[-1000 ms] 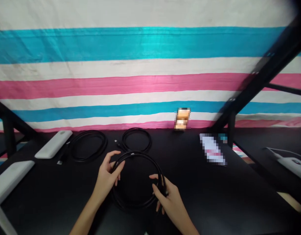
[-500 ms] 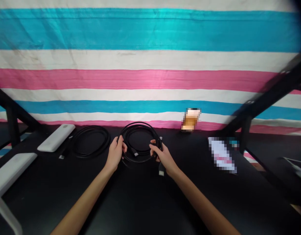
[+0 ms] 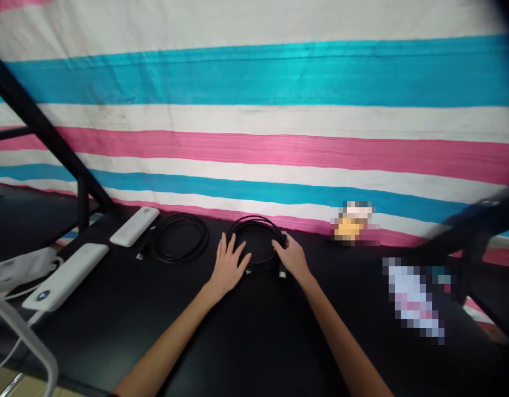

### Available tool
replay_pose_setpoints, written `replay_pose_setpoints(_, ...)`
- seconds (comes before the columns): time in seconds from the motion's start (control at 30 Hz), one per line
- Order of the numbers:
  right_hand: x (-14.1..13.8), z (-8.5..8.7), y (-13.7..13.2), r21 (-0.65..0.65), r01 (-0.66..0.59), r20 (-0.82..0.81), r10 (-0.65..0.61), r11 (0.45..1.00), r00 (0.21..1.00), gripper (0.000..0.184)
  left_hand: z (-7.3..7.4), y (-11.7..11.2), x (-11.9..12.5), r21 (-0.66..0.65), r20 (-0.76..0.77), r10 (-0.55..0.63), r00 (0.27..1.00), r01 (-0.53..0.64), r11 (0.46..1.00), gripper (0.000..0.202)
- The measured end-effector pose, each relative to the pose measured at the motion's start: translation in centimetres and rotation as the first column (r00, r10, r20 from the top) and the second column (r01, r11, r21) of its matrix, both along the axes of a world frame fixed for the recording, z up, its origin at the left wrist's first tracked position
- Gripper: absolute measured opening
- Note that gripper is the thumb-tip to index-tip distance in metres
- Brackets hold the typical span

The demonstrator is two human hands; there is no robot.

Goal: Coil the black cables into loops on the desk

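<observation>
A coiled black cable [image 3: 256,220] lies on the black table between my two hands. My left hand [image 3: 228,267] is open, fingers spread, with its fingertips over the coil's left side. On the right side, my right hand [image 3: 294,256] is closed around the cable; its curled fingers are partly hidden. One metal-tipped plug [image 3: 283,272] hangs just below that hand, and another light plug tip [image 3: 248,271] shows at the coil's lower edge. Further left rests a second coiled black cable [image 3: 206,238], its plug [image 3: 140,256] pointing to the front left.
Two white power banks [image 3: 135,226] [image 3: 68,278] lie at the left, near a white power strip [image 3: 20,270] with a cord. A pale curved frame [image 3: 31,336] stands front left. Blurred-out items [image 3: 353,223] [image 3: 415,300] are at the right. A striped sheet [image 3: 254,149] hangs behind.
The coil has come down onto the table. My left hand has let go of its side and spread its fingers; my right hand still holds on. The view has turned left.
</observation>
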State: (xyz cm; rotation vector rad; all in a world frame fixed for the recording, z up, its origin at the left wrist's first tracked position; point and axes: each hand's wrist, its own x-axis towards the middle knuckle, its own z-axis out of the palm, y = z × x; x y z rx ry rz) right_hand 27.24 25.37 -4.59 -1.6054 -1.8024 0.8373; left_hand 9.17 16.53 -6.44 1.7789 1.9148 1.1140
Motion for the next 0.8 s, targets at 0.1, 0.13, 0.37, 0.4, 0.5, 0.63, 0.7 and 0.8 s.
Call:
replay_pose_setpoints(0.1, 0.6, 0.5, -0.1, 0.022, 0.038, 0.298, -0.042, 0.999, 0.953, 0.059, -0.6, -0.4, 0.2, -0.009, -0.109, -0.018, 0.994, 0.017, 1.000, 0.055)
replay_pose_setpoints(0.13, 0.7, 0.7, -0.1, -0.017, 0.042, 0.358, -0.033, 0.999, 0.933, 0.064, -0.6, -0.5, 0.0, -0.009, -0.139, -0.014, 0.990, 0.013, 1.000, 0.055)
replay_pose_setpoints(0.37, -0.2, -0.3, 0.3, -0.106, -0.050, 0.260, 0.076, 0.993, 0.963, 0.056, -0.5, 0.5, -4.4, 0.033, -0.275, 0.423, 0.863, -0.431, 0.902, 0.066)
replay_pose_setpoints(0.4, -0.4, -0.6, 0.3, -0.119, -0.049, 0.181, 0.071, 0.992, 0.981, 0.058, -0.7, 0.6, -5.2, 0.025, -0.293, 0.472, 0.832, -0.486, 0.873, 0.066)
replay_pose_setpoints(0.5, -0.9, -1.7, 0.4, -0.161, -0.078, -0.105, 0.061, 0.984, 0.993, 0.069, -1.1, 0.9, -7.0, -0.004, -0.350, 0.521, 0.778, -0.558, 0.830, 0.056)
replay_pose_setpoints(0.63, -1.0, -3.0, -0.1, -0.055, -0.073, -0.331, 0.050, 0.996, 0.942, 0.077, -0.9, 0.8, -8.0, -0.025, -0.412, 0.486, 0.771, -0.543, 0.840, 0.035)
replay_pose_setpoints(0.7, -1.2, -3.4, -0.4, 0.018, -0.029, -0.368, 0.034, 0.999, 0.929, 0.072, -0.6, 0.6, -8.3, -0.048, -0.429, 0.457, 0.779, -0.525, 0.850, 0.032)
replay_pose_setpoints(0.8, -1.5, -3.9, -1.0, 0.148, 0.069, -0.374, -0.009, 0.986, 0.927, 0.057, -0.3, 0.4, -9.0, -0.089, -0.446, 0.410, 0.796, -0.495, 0.864, 0.031)
